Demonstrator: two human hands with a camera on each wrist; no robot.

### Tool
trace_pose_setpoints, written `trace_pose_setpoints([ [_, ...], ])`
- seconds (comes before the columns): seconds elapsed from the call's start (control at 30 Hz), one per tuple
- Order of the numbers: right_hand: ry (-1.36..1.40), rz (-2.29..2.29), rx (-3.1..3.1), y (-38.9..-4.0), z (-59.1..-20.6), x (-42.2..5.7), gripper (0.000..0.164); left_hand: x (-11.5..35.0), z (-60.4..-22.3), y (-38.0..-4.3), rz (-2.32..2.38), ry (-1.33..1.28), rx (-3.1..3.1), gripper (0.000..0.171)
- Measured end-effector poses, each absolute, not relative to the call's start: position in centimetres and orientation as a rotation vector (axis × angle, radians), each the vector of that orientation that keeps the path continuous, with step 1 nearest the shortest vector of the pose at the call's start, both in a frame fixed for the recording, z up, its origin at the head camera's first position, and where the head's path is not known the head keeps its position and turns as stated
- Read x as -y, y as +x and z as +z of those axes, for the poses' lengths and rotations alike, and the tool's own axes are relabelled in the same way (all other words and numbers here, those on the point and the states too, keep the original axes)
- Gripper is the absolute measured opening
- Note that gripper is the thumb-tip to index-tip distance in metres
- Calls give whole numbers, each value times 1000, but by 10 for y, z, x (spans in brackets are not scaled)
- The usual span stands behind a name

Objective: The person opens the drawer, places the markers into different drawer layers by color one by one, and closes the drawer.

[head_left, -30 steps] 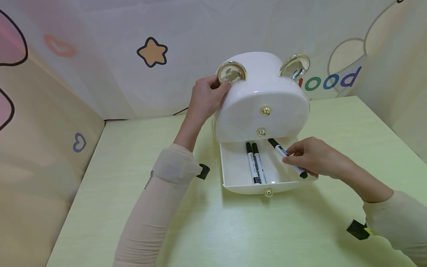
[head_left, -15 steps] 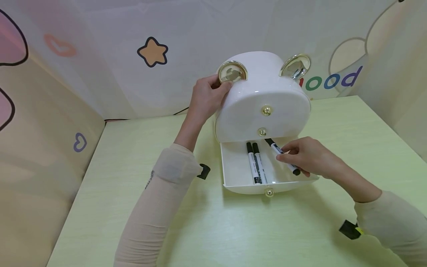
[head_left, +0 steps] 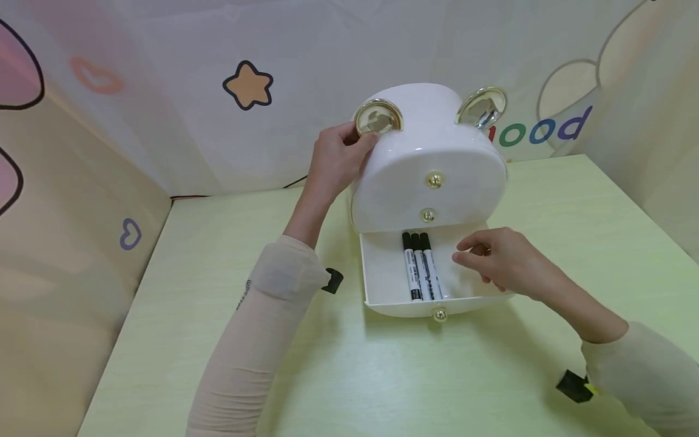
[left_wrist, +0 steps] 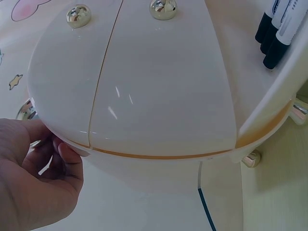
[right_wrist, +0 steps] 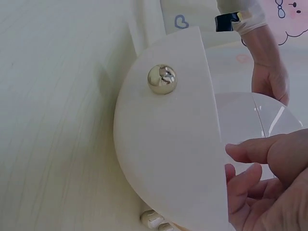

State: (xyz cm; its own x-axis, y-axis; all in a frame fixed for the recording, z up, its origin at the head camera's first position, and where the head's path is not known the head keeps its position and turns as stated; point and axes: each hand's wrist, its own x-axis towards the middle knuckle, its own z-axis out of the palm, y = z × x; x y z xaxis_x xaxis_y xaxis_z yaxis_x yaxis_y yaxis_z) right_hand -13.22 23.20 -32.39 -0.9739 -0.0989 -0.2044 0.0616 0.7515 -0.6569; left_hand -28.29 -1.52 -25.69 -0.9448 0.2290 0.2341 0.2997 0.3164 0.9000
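Note:
A white storage box [head_left: 406, 161] with gold ear-shaped trims and gold knobs stands on the table. Its bottom drawer [head_left: 377, 261] is pulled out. Three black-capped markers [head_left: 419, 267] lie side by side inside, caps toward the back; the left wrist view shows their black caps [left_wrist: 275, 52] too. My left hand [head_left: 340, 156] grips the box's upper left edge beside the left gold ear [head_left: 378, 116], thumb in front. Over the drawer's right half is my right hand [head_left: 499, 258], holding nothing, fingers loosely bent. The right wrist view has the drawer front [right_wrist: 166, 134] beside those fingers.
The light green tabletop [head_left: 338, 376] spreads around the box. Behind it hangs a pale printed backdrop [head_left: 306, 48] with a star and coloured letters. A dark cable [head_left: 296, 182] shows at the table's back edge.
My right hand moved left with a marker and let go of it; that marker now lies beside the other two in the drawer. The left hand stayed in place.

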Motion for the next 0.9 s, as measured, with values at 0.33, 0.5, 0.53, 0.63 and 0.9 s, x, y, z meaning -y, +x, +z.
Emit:
trace_pose_setpoints([
  [0.33,-44,-1118,-2846,-105,-311,-231,27,16,-257,-283,-1723,-498,2496,17],
  [0.5,-55,-1146,-2856,-88,-311,-231,27,15,-257,-283,-1726,-508,2493,17],
  [0.53,-52,-1143,-2860,-85,-311,-231,26,15,-257,-284,-1731,-508,2492,17],
  [0.63,-42,-1141,-2866,-77,-313,-231,24,15,-257,-284,-1731,-507,2491,17],
  [0.9,-48,-1195,-2850,-61,-326,-228,17,15,-257,-284,-1724,-508,2497,17],
])
